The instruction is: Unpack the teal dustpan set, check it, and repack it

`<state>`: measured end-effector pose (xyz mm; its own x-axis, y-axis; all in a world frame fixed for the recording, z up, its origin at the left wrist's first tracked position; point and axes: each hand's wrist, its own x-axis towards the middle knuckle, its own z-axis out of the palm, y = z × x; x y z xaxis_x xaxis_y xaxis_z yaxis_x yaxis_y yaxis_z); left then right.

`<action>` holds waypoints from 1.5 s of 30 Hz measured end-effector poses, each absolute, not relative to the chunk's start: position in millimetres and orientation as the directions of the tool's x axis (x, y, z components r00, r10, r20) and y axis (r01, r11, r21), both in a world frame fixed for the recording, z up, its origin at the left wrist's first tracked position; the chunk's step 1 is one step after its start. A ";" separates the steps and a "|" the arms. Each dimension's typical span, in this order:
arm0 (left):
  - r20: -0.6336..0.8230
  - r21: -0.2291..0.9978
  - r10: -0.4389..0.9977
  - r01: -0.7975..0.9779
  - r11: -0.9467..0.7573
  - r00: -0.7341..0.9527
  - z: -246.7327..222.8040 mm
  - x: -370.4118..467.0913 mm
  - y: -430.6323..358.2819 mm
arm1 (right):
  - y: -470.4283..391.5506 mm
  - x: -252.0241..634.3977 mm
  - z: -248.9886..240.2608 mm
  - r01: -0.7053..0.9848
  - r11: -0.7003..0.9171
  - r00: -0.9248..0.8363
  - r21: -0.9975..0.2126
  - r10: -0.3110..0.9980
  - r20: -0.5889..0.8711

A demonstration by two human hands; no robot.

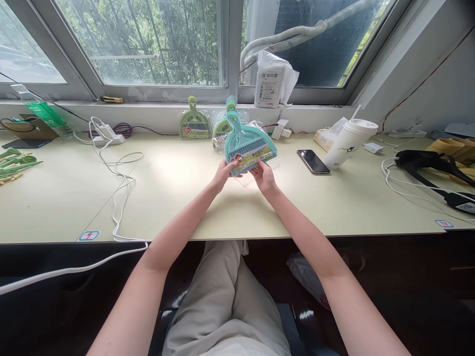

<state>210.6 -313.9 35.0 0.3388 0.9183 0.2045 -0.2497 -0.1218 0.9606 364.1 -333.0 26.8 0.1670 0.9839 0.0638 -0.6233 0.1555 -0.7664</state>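
A turquoise mini dustpan and brush set (249, 143) in a clear plastic bag is held up over the table between both hands, tilted, handle pointing away. My left hand (223, 174) grips its lower left corner, thumb on the printed label. My right hand (264, 175) is closed on the lower edge, right of the middle. Loose clear film hangs below it. Just behind, partly hidden, more dustpan sets (221, 127) stand against the wall. A green dustpan set (195, 123) in its wrapper leans there further left.
On the right are a phone (313, 161), a white cup with a straw (349, 143), a tissue pack (328, 134) and a black strap device (434, 168). White cables (118, 168) run across the left. A wrapped package (272, 81) stands on the sill. Green pieces (17, 163) lie far left.
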 end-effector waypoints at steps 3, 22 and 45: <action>0.207 0.961 0.918 -0.247 -0.126 0.339 35.0 210.7 -314.2 | -333.1 364.2 26.9 -0.615 0.161 0.164 -0.772 0.984 0.074; 0.204 0.967 0.921 -0.217 -0.136 0.333 35.7 210.1 -315.5 | -332.4 364.3 26.5 -0.624 0.141 0.170 -0.769 0.985 0.043; 0.210 0.962 0.925 -0.236 -0.137 0.318 34.6 209.6 -314.8 | -335.1 364.0 29.7 -0.577 0.141 0.141 -0.804 0.987 0.072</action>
